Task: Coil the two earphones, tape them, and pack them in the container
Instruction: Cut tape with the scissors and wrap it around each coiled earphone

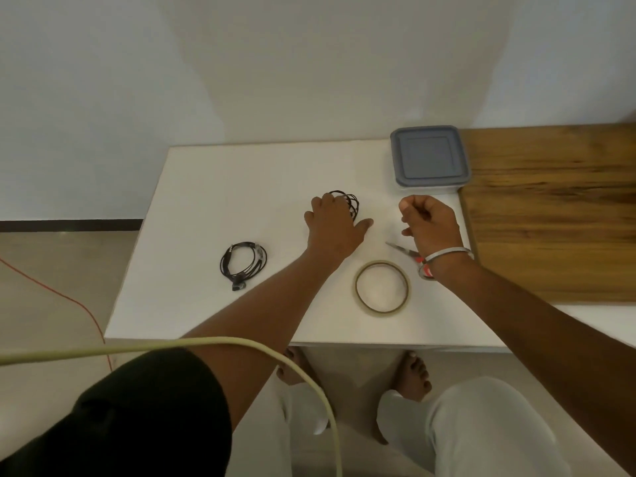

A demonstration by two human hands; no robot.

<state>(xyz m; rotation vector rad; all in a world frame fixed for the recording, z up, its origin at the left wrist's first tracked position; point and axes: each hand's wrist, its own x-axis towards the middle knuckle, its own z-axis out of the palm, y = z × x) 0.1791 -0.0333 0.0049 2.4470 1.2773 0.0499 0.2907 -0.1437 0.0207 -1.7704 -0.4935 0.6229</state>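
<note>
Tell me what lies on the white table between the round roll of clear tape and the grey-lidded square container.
In the head view, the right hand and the red-handled scissors lie between the tape roll and the container.

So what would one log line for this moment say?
left hand: black earphone cable wound round fingers | right hand: curled, contents unclear | second black coiled earphone: on white table | grey-lidded square container: closed
</note>
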